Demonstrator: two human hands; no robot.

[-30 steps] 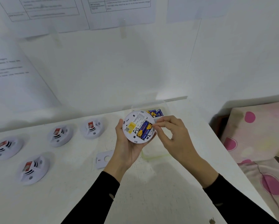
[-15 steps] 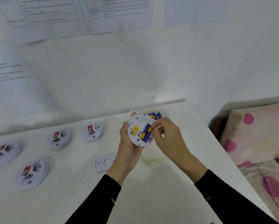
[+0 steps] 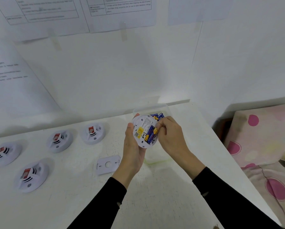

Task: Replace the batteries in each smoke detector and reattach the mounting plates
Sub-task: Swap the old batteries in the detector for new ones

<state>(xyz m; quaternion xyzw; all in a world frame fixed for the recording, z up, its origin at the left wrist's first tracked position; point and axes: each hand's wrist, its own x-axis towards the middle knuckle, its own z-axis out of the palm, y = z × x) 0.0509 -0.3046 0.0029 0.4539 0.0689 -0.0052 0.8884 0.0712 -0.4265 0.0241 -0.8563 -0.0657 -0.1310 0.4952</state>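
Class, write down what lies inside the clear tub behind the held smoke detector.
Blue batteries show at the far end of the clear tub. The smoke detector, left hand and right hand cover the rest.

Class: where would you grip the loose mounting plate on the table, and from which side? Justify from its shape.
Probably pinch the mounting plate across its near and far long edges, from above. It lies flat and thin on the table, and the left hand crowds its right end.

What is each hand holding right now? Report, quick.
Left hand: grips the smoke detector, battery side toward the camera.
Right hand: fingertips pinch the end of a blue-and-yellow battery in its compartment.
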